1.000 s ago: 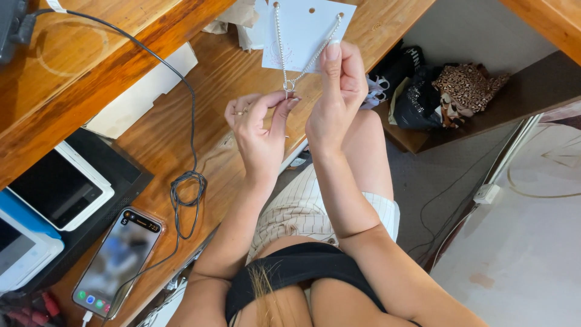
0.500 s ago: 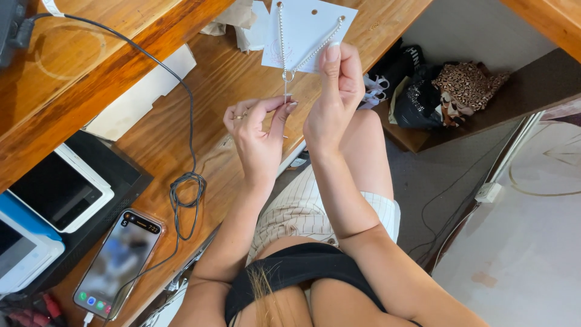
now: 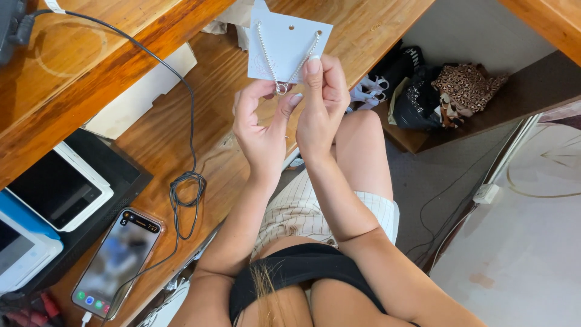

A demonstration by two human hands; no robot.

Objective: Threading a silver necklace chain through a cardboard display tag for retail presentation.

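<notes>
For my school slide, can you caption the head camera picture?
Two hands, left and right, hold a white card with a chain over a wooden desk.

Wooden desk (image 3: pixel 151 139), varnished; on it a smartphone (image 3: pixel 116 262), coiled black cable (image 3: pixel 184 191), white tablet (image 3: pixel 57 191) on black tray (image 3: pixel 121 175); white box (image 3: pixel 142 94).

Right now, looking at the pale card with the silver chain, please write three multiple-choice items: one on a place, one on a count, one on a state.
1. Where does the smartphone with the lit screen lie?
A. on the wooden desk
B. on the floor
C. on the lap

2. How many punched holes show in the pale square card?
A. two
B. five
C. none

3. How is the thin silver chain?
A. draped on the card
B. coiled on the desk
C. knotted round a wrist

Key: 1 A, it rests on wood beside a dark cable; 2 A, two near the top edge; 3 A, both strands meet between left hand and right hand.
</notes>
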